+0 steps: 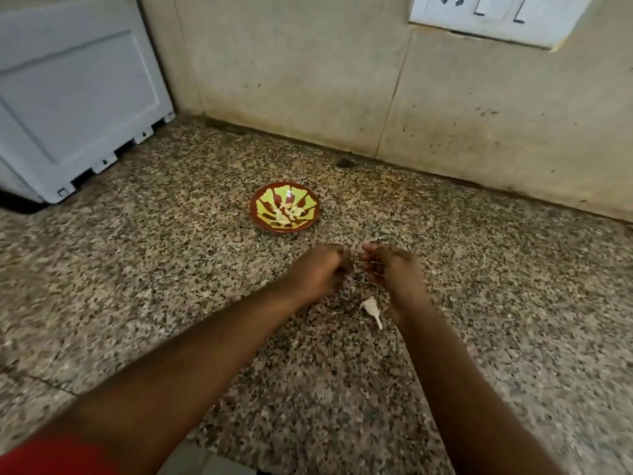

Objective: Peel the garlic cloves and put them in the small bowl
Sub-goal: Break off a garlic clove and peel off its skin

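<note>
Hovering hands [356, 269] curled, contents unclear | small bowl [285, 207] beyond | garlic scrap [371, 308] beside right wrist

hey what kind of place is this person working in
Probably a home kitchen: a speckled granite counter against a tiled wall with a switch and socket plate, and a small bowl holding peeled garlic cloves.

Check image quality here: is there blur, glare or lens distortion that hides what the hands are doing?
Head view: dim, flat light with no glare; wide-angle bending shows at the wall edges; the left hand and right hand are motion-blurred, so anything pinched between them is unreadable; the small bowl and its cloves stay reasonably sharp.
</note>
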